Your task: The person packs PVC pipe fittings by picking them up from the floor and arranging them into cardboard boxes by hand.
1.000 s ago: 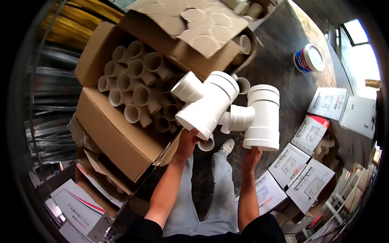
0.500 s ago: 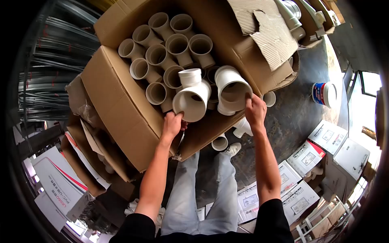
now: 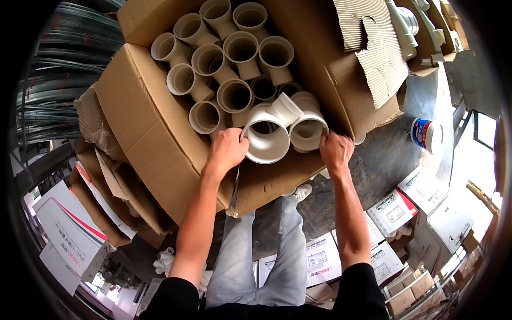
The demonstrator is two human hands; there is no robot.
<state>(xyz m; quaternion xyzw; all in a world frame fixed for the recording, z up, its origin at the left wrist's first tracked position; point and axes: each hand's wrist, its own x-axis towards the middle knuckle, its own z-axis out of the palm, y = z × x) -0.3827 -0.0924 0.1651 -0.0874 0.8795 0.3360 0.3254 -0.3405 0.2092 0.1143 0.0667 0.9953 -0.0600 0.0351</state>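
Note:
A large cardboard box [image 3: 149,117] holds several white plastic pipe tees in rows, their round openings facing up. At its near edge, my left hand [image 3: 229,149] is closed on the left rim of a bigger white pipe tee [image 3: 268,154], whose side branch points up and to the right. Beside it, my right hand [image 3: 337,152] grips the right rim of a second large pipe fitting [image 3: 309,140], sitting lower in the box. The two fittings lie against each other. My fingertips are partly hidden inside the rims.
Torn corrugated cardboard [image 3: 373,58] hangs over the box's right side. A blue-labelled white bucket [image 3: 426,134] stands on the floor at right. White printed cartons [image 3: 392,210] lie at lower right, another carton [image 3: 69,234] at lower left. Bundled dark rods [image 3: 69,80] fill the upper left.
The left tee has turned, its branch swinging from upward to the upper right and against the other fitting. The right fitting has moved left and sits closer to it, its lower branch now hidden.

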